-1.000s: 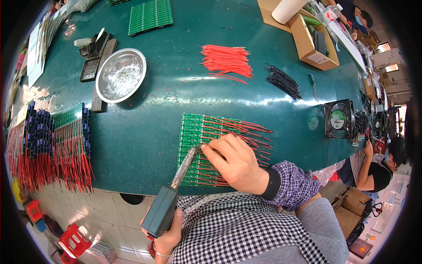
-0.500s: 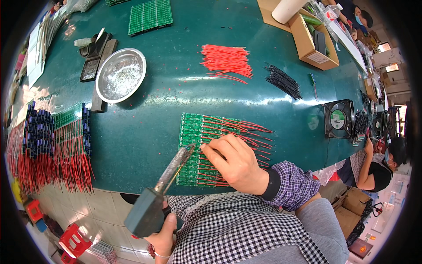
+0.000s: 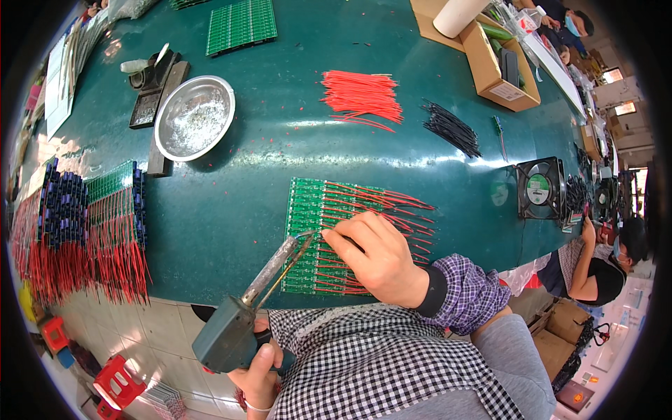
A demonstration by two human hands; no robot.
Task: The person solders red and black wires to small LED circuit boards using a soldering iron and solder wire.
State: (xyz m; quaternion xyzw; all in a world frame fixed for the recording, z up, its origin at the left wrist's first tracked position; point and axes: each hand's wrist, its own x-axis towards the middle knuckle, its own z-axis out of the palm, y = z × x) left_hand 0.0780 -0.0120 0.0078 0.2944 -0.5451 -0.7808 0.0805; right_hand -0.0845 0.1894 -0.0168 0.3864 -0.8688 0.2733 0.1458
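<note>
My left hand (image 3: pixel 260 372) is closed round the handle of a soldering gun (image 3: pixel 227 337) with a long metal barrel. Its tip touches or nearly touches a green panel of small circuit boards (image 3: pixel 301 204), right beside my right fingertips. Thumb and fingers of my right hand (image 3: pixel 378 260) pinch at the panel, apparently on the end of a red wire mostly hidden under the hand. Many red wires (image 3: pixel 392 199) run from the panel's middle toward the right, above and below this hand.
Loose red wires (image 3: pixel 360 94) and black wires (image 3: pixel 451 129) lie beyond the panel. A metal bowl (image 3: pixel 162 133) stands far left, near wired boards (image 3: pixel 112 210) in stacks. At right are a fan (image 3: pixel 539 189) and a cardboard box (image 3: pixel 493 78). Another person (image 3: pixel 602 269) sits farther right.
The soldering gun's tip has moved slightly right, up to my right fingertips, while its body swung a little left. My right hand stays almost where it was.
</note>
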